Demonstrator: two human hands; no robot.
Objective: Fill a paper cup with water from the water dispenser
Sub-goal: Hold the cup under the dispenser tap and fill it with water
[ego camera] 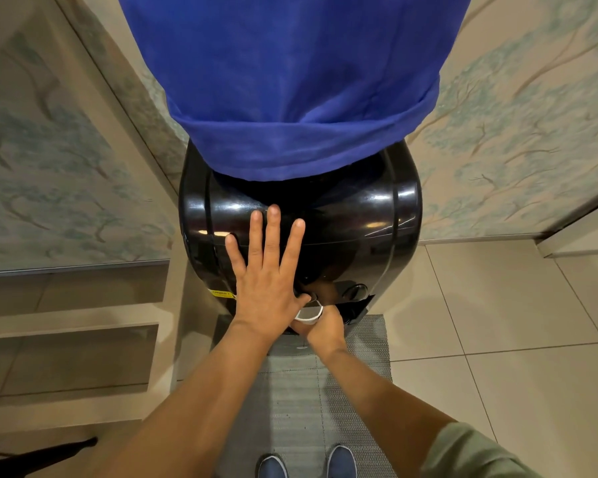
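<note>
A glossy black water dispenser (353,215) stands in front of me, its bottle under a blue cloth cover (280,81). My left hand (268,270) lies flat on the dispenser's front top, fingers spread, its thumb reaching down onto a button by the taps. Below it my right hand (325,331) grips a white paper cup (308,315) held under the tap area; only part of the cup's rim shows. A second round button (357,290) sits to the right. Whether water flows is hidden.
A grey woven mat (297,401) lies on the tiled floor (497,322) under my blue shoes (340,462). Wallpapered walls flank the dispenser on both sides. Beige shelves (69,326) run along the left. A dark object (32,457) lies at the bottom left.
</note>
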